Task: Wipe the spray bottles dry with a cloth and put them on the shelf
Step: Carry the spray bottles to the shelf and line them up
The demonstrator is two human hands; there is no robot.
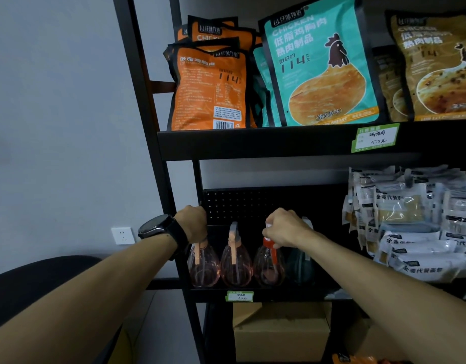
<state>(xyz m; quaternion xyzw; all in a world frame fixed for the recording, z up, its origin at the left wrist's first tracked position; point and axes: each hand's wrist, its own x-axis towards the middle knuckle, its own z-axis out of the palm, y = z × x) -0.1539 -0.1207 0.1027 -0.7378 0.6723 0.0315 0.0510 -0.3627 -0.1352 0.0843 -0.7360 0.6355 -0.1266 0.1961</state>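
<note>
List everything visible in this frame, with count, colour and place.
spray bottles: four, three pinkish clear and one dark, in a row on the lower shelf
shelf: one, black metal, centre and right
orange food packets: several, upper shelf, left
teal food packets: at least two, upper shelf, middle
brown food packets: at least two, upper shelf, right
white packets: a pile, lower shelf, right
price tags: two, green and white, on shelf edges
cardboard box: one, brown, below the bottles
wall socket: one, white, left wall
watch: one, black, left wrist
left hand: on the leftmost bottle's top
right hand: fingers grip the third bottle's red-orange head
</note>
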